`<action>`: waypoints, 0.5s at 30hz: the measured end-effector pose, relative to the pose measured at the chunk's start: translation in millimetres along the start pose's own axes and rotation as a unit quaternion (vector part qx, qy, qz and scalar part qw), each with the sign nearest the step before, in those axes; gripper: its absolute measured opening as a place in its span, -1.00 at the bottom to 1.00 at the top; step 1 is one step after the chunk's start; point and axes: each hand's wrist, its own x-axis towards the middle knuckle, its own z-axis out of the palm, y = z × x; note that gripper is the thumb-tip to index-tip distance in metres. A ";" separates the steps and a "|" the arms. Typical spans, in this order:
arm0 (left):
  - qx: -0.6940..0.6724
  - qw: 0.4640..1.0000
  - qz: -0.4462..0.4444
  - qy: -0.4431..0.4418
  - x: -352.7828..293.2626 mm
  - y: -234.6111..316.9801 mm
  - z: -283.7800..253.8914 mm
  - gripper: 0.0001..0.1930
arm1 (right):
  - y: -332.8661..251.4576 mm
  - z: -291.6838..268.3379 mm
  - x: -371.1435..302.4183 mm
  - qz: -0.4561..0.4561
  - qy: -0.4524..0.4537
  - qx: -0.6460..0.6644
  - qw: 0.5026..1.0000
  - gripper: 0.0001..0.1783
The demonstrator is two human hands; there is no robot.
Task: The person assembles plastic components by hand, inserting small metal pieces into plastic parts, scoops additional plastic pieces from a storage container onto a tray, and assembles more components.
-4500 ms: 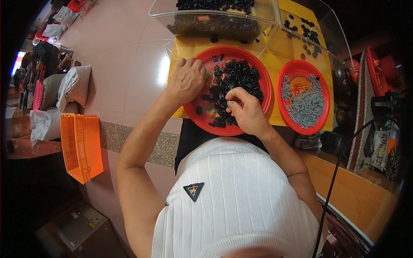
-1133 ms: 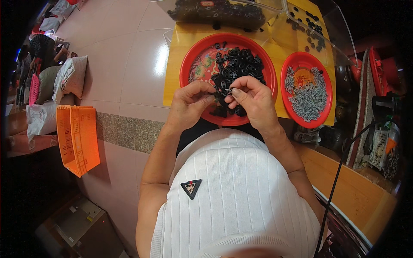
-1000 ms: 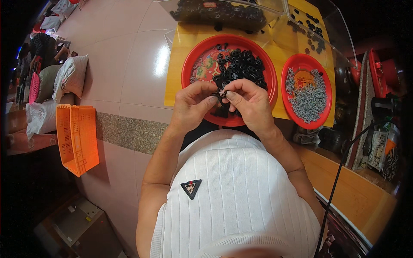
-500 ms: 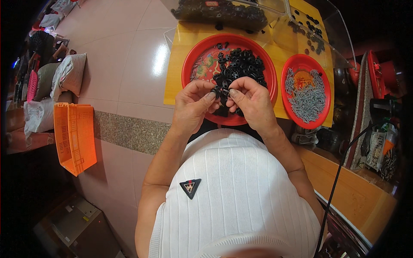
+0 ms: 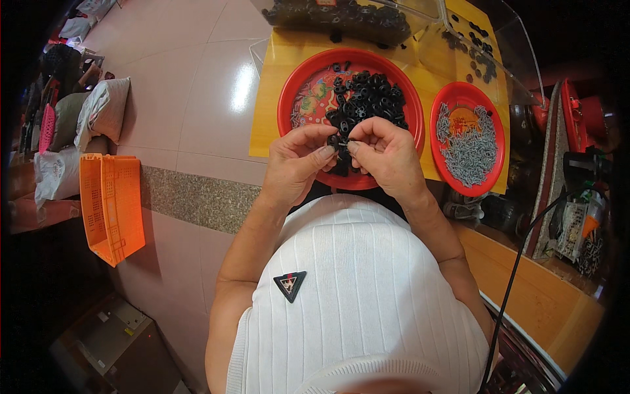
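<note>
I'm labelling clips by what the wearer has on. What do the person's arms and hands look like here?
Both forearms are bare: no sleeves reach them, and no gloves, watch or rings show on the left hand or the right hand. The fingers have short nails.

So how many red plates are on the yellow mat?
2. The big plate holds black parts and lies under both hands; the small plate to its right holds grey screws. Another red thing at the right edge is too unclear to count.
</note>
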 end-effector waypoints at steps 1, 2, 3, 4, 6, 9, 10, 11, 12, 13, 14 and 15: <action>0.004 1.000 0.004 0.000 0.1 -0.5 0.3 -0.72 | 0.2 -0.2 0.1 0.003 -0.006 0.000 1.000 -0.91; 0.009 1.000 0.007 -0.001 0.0 -0.7 0.6 -0.72 | 0.9 -0.1 0.1 0.004 -0.006 -0.001 1.000 -0.91; 0.009 1.000 0.007 -0.001 -0.3 -0.9 0.5 -0.72 | 1.9 -0.1 0.4 -0.002 -0.003 -0.005 1.000 -0.91; 0.021 1.000 0.008 -0.003 -0.6 -1.2 0.4 -0.73 | 2.3 -0.1 0.6 -0.007 0.000 -0.009 1.000 -0.91; 0.034 0.999 0.010 -0.003 -1.4 -1.3 -0.4 -0.73 | 1.0 0.6 0.8 -0.003 0.000 -0.023 1.000 -0.91; 0.072 0.997 0.015 0.002 -2.1 -2.0 -1.0 -0.74 | 0.9 0.9 1.0 0.000 -0.003 -0.037 0.999 -0.91; 0.088 0.996 0.023 0.000 -2.2 -3.2 -1.6 -0.74 | 1.0 0.9 1.1 -0.002 -0.009 -0.037 0.999 -0.91; 0.104 0.994 0.030 -0.001 -2.4 -4.0 -1.8 -0.74 | 0.0 1.6 0.9 -0.001 -0.009 -0.037 0.999 -0.91; 0.103 0.994 0.030 -0.001 -2.6 -3.9 -0.7 -0.74 | -2.0 2.6 0.4 0.002 -0.010 -0.034 0.999 -0.91; 0.113 0.993 0.032 -0.003 -2.8 -3.3 1.2 -0.74 | -3.1 3.2 0.3 0.004 -0.010 -0.031 0.999 -0.91; 0.122 0.992 0.035 -0.005 -3.3 -2.7 2.5 -0.75 | -3.0 3.1 0.4 0.005 -0.011 -0.031 0.999 -0.91; 0.122 0.992 0.035 -0.004 -3.5 -2.2 3.0 -0.75 | -2.8 2.5 0.7 0.021 -0.014 -0.031 0.999 -0.91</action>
